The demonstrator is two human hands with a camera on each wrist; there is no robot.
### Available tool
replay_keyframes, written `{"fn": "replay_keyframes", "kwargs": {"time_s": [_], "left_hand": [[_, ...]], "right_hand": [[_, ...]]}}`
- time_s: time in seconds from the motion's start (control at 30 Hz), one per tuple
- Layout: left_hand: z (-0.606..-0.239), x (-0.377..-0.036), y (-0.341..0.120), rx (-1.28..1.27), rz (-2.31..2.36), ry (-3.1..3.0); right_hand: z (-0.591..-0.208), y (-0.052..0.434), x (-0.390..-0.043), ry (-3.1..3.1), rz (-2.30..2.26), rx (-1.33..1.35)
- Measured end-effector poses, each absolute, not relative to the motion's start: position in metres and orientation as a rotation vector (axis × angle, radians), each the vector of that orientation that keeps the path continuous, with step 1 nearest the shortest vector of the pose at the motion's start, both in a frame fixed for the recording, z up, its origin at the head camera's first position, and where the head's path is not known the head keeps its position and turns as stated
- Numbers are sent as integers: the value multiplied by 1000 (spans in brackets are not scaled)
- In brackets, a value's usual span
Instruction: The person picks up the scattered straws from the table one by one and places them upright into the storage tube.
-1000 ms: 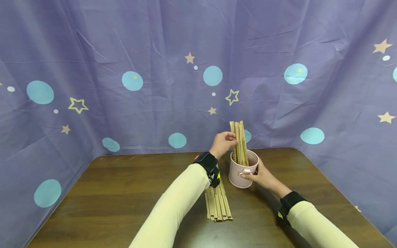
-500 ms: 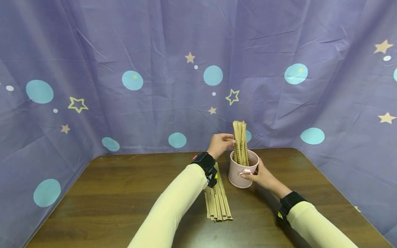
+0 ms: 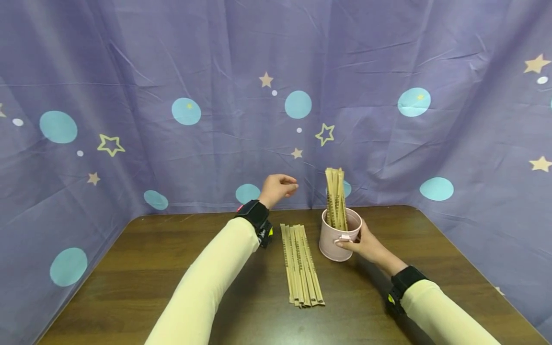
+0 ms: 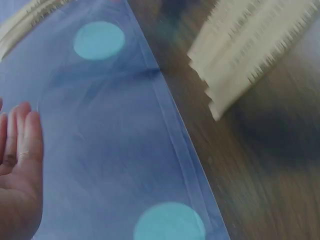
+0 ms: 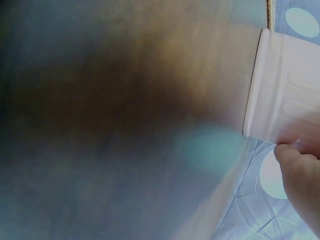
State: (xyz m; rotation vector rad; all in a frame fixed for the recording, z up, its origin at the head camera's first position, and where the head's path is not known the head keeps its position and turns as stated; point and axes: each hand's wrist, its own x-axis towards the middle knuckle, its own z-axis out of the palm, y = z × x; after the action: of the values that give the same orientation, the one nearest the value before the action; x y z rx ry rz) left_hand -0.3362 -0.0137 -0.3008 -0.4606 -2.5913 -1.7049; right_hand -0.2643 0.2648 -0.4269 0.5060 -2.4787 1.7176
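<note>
My left hand (image 3: 278, 188) hovers in the air left of the pink bucket (image 3: 335, 245), holding nothing; its fingers look loosely extended in the left wrist view (image 4: 20, 170). My right hand (image 3: 364, 243) grips the bucket's right side, thumb on the front by the small handle, other fingers hidden behind. Inside the bucket stands a bunch of long, thin, brown paper-wrapped sticks (image 3: 335, 196) with printed lettering, leaning against the left of the rim. Left of the bucket, a row of similar wrapped sticks (image 3: 300, 266) lies flat on the table. What the wrappers contain is hidden.
The brown wooden table (image 3: 181, 278) ends at a purple curtain (image 3: 224, 143) with stars and teal dots, which hangs behind and at both sides. Most of the right wrist view is blurred.
My left hand has let go of the sticks in the bucket and moved left, uncovering the row on the table. The sticks now lean slightly further right. My right hand stays on the bucket.
</note>
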Motion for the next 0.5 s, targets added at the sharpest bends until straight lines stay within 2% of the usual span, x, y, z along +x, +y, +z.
{"fn": "replay_keyframes", "kwargs": {"time_s": [0.27,0.5], "left_hand": [[-322,-329,-32,-349,-1623,-2867],[-366,-331,-39,-209,-1574,-3042]], "right_hand": [[-424,266,-263,-2509,1661,476],[-426,264,-264,-2512,1661,489]]}}
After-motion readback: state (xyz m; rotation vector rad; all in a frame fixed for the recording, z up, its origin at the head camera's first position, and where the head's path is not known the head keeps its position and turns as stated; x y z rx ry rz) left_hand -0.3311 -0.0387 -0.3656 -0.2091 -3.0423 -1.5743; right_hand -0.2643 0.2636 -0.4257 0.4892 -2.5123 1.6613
